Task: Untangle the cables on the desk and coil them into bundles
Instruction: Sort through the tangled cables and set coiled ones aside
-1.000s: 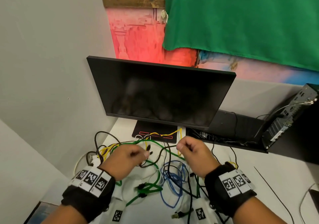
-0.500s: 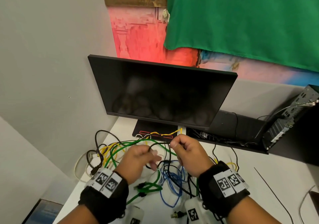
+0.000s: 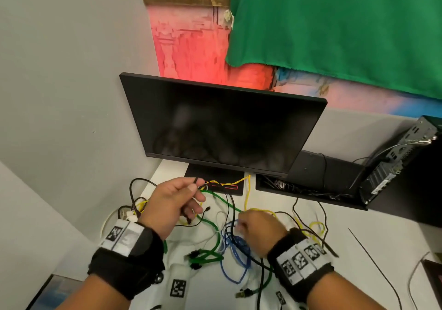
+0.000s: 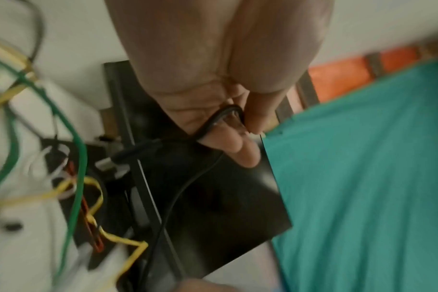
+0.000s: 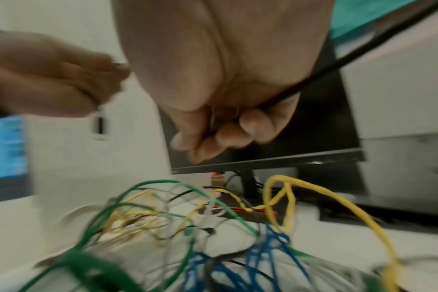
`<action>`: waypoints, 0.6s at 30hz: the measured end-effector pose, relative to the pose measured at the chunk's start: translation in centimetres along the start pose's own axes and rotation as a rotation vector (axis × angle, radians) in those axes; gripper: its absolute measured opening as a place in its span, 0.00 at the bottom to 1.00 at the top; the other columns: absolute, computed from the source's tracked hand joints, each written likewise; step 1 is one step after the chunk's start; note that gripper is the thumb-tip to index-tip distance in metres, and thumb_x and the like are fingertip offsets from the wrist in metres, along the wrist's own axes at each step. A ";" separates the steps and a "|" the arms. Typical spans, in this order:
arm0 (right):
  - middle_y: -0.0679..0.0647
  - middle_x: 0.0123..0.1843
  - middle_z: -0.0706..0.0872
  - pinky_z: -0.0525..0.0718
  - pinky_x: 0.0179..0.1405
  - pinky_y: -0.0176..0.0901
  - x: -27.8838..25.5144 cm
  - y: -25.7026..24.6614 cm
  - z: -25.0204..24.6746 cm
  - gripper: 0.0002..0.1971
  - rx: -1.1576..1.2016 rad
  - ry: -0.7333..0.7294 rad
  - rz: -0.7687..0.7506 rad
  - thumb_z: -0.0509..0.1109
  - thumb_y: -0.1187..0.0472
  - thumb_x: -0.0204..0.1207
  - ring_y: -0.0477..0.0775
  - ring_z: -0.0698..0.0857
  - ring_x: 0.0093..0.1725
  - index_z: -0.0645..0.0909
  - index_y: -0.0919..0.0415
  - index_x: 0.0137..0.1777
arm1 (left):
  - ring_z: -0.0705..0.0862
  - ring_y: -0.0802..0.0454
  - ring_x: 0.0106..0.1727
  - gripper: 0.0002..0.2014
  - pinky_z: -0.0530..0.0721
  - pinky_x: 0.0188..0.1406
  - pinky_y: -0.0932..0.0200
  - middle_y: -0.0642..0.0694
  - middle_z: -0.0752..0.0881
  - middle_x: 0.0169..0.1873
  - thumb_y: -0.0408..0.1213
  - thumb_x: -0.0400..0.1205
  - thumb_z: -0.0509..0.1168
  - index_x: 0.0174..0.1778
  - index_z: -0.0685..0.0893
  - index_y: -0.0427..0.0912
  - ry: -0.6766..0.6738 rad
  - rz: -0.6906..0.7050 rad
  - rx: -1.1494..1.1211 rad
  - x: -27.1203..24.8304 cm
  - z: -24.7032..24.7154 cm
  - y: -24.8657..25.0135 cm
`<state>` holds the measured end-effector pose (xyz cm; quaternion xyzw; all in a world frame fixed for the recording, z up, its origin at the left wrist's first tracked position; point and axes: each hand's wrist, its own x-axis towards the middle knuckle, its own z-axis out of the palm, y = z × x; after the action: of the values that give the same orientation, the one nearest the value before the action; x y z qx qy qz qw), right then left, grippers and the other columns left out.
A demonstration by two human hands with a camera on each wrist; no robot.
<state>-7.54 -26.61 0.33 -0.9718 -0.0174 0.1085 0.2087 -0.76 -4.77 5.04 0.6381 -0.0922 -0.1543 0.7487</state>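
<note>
A tangle of green (image 3: 216, 238), blue (image 3: 235, 259), yellow (image 3: 247, 190) and white cables lies on the white desk (image 3: 370, 250) in front of the monitor. My left hand (image 3: 195, 189) is raised above the tangle and pinches a thin black cable (image 3: 230, 204). In the left wrist view this black cable (image 4: 178, 197) loops between the thumb and fingertips of my left hand (image 4: 238, 126). My right hand (image 3: 241, 226) is low over the blue loops. Its fingers (image 5: 255, 122) are curled around a black cable (image 5: 363, 45) that crosses the palm.
A dark monitor (image 3: 227, 128) on a black base (image 3: 215, 174) stands just behind the tangle. A black tray with wires (image 3: 311, 185) and a computer case (image 3: 394, 164) sit at the right. A grey wall runs along the left, close to the desk edge.
My left hand has lifted and moved left with the black cable. My right hand has dropped from beside it down to the blue loops at the right.
</note>
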 end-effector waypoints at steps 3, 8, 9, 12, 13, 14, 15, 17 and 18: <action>0.45 0.43 0.81 0.74 0.42 0.43 -1.4 -3.9 0.5 0.09 0.050 -0.110 -0.284 0.60 0.50 0.86 0.46 0.78 0.44 0.76 0.47 0.44 | 0.86 0.50 0.29 0.09 0.84 0.30 0.59 0.41 0.89 0.29 0.27 0.85 0.61 0.51 0.87 0.39 -0.112 -0.007 0.299 0.0 0.8 -0.5; 0.41 0.40 0.79 0.77 0.44 0.44 -1.3 -5.8 -3.0 0.10 0.226 0.271 -0.301 0.58 0.49 0.87 0.45 0.77 0.42 0.76 0.48 0.47 | 0.82 0.49 0.21 0.15 0.78 0.24 0.61 0.41 0.84 0.21 0.40 0.85 0.61 0.34 0.86 0.43 -0.260 -0.073 0.372 -0.9 0.7 -0.4; 0.44 0.41 0.80 0.79 0.44 0.50 -1.1 -5.8 -3.1 0.11 0.213 0.310 -0.274 0.58 0.49 0.88 0.50 0.79 0.43 0.77 0.52 0.48 | 0.79 0.50 0.20 0.16 0.76 0.23 0.62 0.42 0.82 0.20 0.45 0.83 0.61 0.32 0.84 0.44 -0.267 -0.075 0.351 -0.9 0.7 -0.2; 0.45 0.38 0.81 0.79 0.40 0.51 -1.0 -6.0 -2.2 0.12 0.223 0.372 -0.225 0.56 0.45 0.88 0.53 0.80 0.39 0.72 0.49 0.47 | 0.71 0.51 0.19 0.16 0.71 0.21 0.61 0.45 0.75 0.18 0.49 0.80 0.60 0.30 0.83 0.48 -0.294 -0.094 0.290 -0.6 1.0 0.3; 0.43 0.36 0.78 0.77 0.38 0.49 -1.0 -6.1 -1.7 0.12 0.222 0.390 -0.218 0.54 0.43 0.88 0.51 0.79 0.37 0.70 0.47 0.46 | 0.69 0.51 0.19 0.15 0.69 0.20 0.61 0.46 0.73 0.18 0.49 0.80 0.61 0.30 0.83 0.47 -0.302 -0.115 0.266 -0.5 1.0 0.5; 0.42 0.33 0.76 0.75 0.35 0.48 -1.0 -6.2 -1.4 0.13 0.230 0.406 -0.205 0.53 0.40 0.87 0.50 0.78 0.35 0.67 0.46 0.47 | 0.67 0.52 0.18 0.14 0.68 0.19 0.62 0.46 0.72 0.18 0.48 0.79 0.62 0.31 0.83 0.45 -0.314 -0.138 0.242 -0.3 1.0 0.6; 0.42 0.31 0.75 0.73 0.34 0.46 -0.9 -6.1 -1.2 0.15 0.255 0.417 -0.186 0.51 0.37 0.84 0.48 0.76 0.32 0.66 0.46 0.48 | 0.66 0.53 0.18 0.14 0.66 0.18 0.63 0.46 0.71 0.17 0.46 0.80 0.63 0.31 0.83 0.44 -0.327 -0.159 0.219 -0.2 0.9 0.7; 0.43 0.29 0.74 0.71 0.31 0.43 -0.9 -5.5 -1.3 0.22 0.328 0.417 -0.151 0.50 0.29 0.78 0.45 0.74 0.28 0.66 0.47 0.50 | 0.64 0.55 0.17 0.16 0.64 0.17 0.65 0.47 0.69 0.17 0.44 0.83 0.64 0.31 0.84 0.42 -0.360 -0.193 0.184 -0.1 0.7 0.8; 0.45 0.29 0.75 0.73 0.30 0.43 -0.9 -5.2 -1.4 0.23 0.347 0.389 -0.155 0.51 0.29 0.78 0.45 0.74 0.28 0.68 0.48 0.51 | 0.64 0.55 0.18 0.16 0.64 0.17 0.65 0.47 0.68 0.17 0.43 0.84 0.63 0.31 0.84 0.43 -0.376 -0.208 0.172 -0.2 0.7 0.7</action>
<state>-8.08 -22.51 3.88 -0.9197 -0.0326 -0.0955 0.3793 -1.10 -5.27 5.84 0.6658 -0.1767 -0.3383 0.6411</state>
